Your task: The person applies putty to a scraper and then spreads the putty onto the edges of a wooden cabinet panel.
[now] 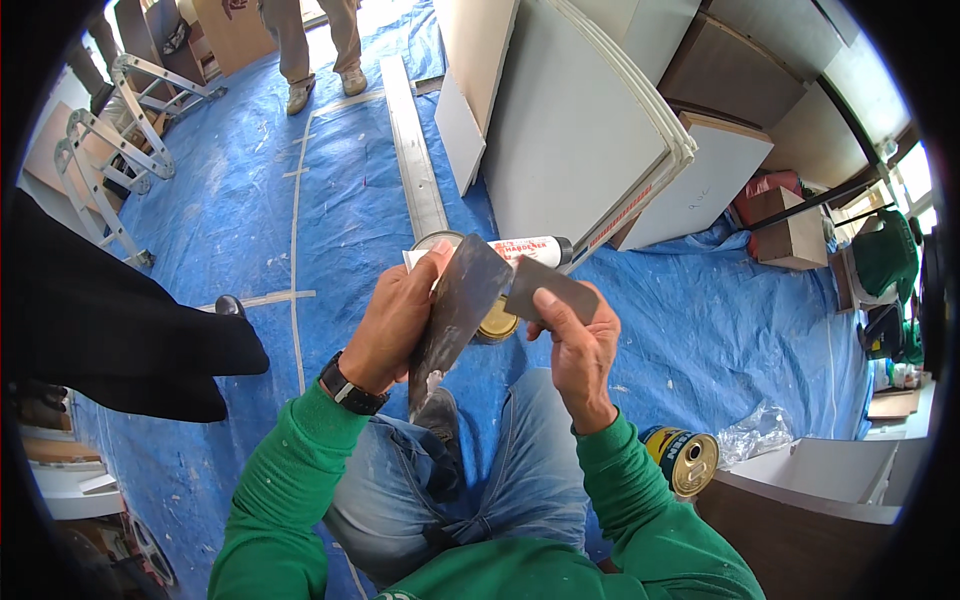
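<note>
Two flat putty knives sit at the centre of the view, above the person's knees. The larger putty knife (458, 305), a dark trowel-shaped blade smeared with pale filler near its narrow lower end, is clamped in the left hand (392, 325), thumb on the face and fingers behind. At about three o'clock from it, the smaller scraper blade (548, 285) is pinched by the right hand (580, 350), thumb pressed on its face; its edge meets or nearly meets the larger blade.

Both blades look thin, light and springy: stiff enough to scrape, yet likely to flex if pushed on the tip. The filler residue may make the faces slick, so the sound hold is near the narrow handle end, away from the working edge.

Just behind the blades, at twelve o'clock, lies one white caulk cartridge (525, 248), with one open tin (497, 322) partly hidden beneath. At five o'clock stands a second can (685, 458), yellow and blue, beside crumpled clear plastic (755, 432). Blue tarp (250, 200) covers the floor; white boards (570, 120) lean at one o'clock. One other person's legs (315, 45) stand at eleven o'clock.
</note>
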### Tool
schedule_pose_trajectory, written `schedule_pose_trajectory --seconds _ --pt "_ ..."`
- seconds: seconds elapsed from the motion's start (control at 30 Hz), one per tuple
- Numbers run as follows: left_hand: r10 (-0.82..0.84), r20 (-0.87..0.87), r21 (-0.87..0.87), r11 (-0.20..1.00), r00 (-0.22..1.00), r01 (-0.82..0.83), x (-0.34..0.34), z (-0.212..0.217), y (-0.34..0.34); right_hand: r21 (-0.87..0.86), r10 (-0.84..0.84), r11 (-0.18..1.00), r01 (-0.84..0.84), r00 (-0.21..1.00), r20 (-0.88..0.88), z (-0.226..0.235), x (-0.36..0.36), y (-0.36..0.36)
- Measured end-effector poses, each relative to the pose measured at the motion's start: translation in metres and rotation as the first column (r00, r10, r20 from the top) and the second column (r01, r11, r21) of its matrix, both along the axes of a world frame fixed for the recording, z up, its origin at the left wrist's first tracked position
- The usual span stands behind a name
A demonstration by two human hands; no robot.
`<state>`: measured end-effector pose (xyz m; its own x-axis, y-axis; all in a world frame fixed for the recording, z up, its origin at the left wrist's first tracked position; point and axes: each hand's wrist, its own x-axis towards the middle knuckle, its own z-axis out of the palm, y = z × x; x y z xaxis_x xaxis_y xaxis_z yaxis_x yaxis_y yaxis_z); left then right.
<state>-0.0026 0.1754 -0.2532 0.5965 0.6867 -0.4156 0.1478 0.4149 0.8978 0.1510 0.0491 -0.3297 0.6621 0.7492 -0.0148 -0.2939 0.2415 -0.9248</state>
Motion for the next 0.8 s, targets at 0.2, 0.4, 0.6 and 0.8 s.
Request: schedule_pose_trajectory --seconds 0.2,0.4,0.6,0.8 --pt "-0.039 0.079 0.058 0.998 0.996 0.034 -0.001 -0.020 0.006 -0.021 0.027 0.999 -0.028 0.999 -0.028 0.002 -0.003 0.000" --pt "-0.071 0.133 0.101 0.993 0.989 0.058 -0.001 -0.024 0.005 0.018 0.010 1.000 -0.010 1.000 -0.029 0.003 0.000 -0.001" --pt "-0.052 0.140 0.145 0.989 0.989 0.031 0.000 -0.023 0.003 0.026 0.019 0.999 -0.018 1.000 -0.024 0.003 0.005 -0.003" --pt "-0.053 0.151 0.142 0.989 0.987 0.031 -0.004 -0.021 0.003 0.021 0.036 0.999 -0.036 0.999 -0.006 0.008 0.001 -0.007"
